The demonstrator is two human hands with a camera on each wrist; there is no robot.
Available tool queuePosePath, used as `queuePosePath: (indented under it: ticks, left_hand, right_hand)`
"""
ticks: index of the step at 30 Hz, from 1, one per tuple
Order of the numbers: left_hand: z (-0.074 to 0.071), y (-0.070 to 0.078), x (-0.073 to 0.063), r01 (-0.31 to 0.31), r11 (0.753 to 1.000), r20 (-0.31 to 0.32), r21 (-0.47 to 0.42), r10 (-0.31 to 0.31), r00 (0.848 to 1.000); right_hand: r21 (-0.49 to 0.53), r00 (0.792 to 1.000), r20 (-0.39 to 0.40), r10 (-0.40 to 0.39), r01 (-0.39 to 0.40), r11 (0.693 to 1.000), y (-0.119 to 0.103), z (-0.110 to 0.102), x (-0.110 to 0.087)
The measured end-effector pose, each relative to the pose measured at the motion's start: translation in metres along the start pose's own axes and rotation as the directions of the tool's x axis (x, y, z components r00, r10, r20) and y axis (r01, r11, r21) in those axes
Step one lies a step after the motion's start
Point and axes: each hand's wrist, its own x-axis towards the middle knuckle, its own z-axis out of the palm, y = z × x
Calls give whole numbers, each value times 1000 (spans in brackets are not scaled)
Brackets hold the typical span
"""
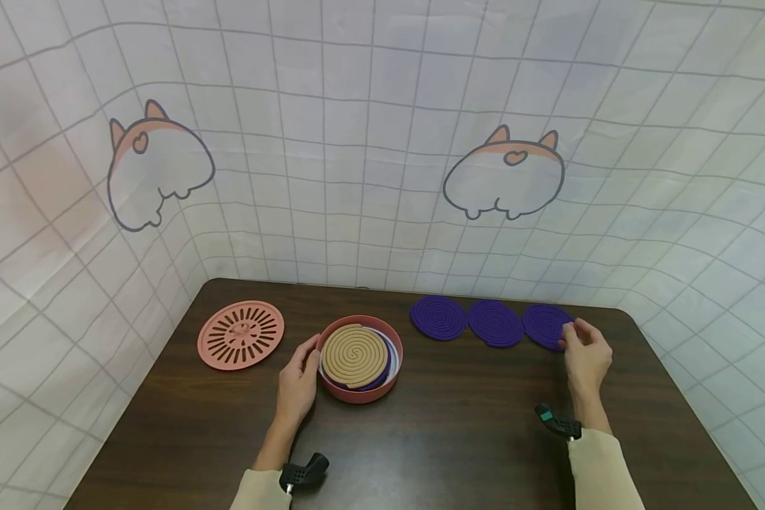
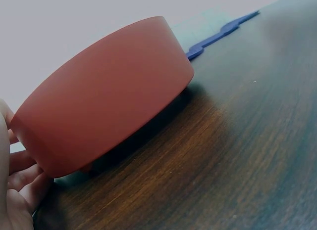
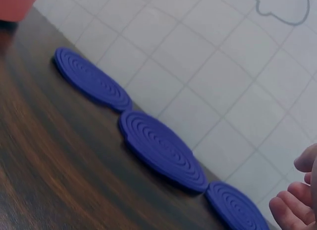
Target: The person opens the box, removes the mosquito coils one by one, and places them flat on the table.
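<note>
My left hand (image 1: pixel 297 380) holds the left side of a round red box (image 1: pixel 360 397), with the thumb at its rim and fingers against its outer wall (image 2: pixel 104 91). Inside lies a tan spiral coil (image 1: pixel 355 355), like a mosquito coil, on top of a purple one (image 1: pixel 376 382) and something white. Three purple spiral coils form a row at the back right: a left one (image 1: pixel 438 317), a middle one (image 1: pixel 496 323) and a right one (image 1: pixel 544 324). Beside that last coil hovers my right hand (image 1: pixel 588 355), fingers loosely bent, holding nothing; the right wrist view shows it apart from the coil.
A pink slotted round lid (image 1: pixel 240 336) lies on the dark wooden table (image 1: pixel 459 432), left of the box. White grid-patterned cloth (image 1: pixel 357 142) with cartoon drawings rises behind the table's back edge and along both sides.
</note>
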Motion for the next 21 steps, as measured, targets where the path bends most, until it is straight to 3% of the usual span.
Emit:
queuePosePath:
  ticks: [12, 21]
  left_hand:
    - [2, 1, 1, -4, 1000, -2, -6, 4, 1000]
    - [1, 0, 0, -9, 1000, -1, -12, 9, 1000]
  right_hand:
    - [35, 998, 63, -33, 30, 999, -26, 6, -11]
    - [-58, 992, 103, -76, 82, 995, -44, 13, -29]
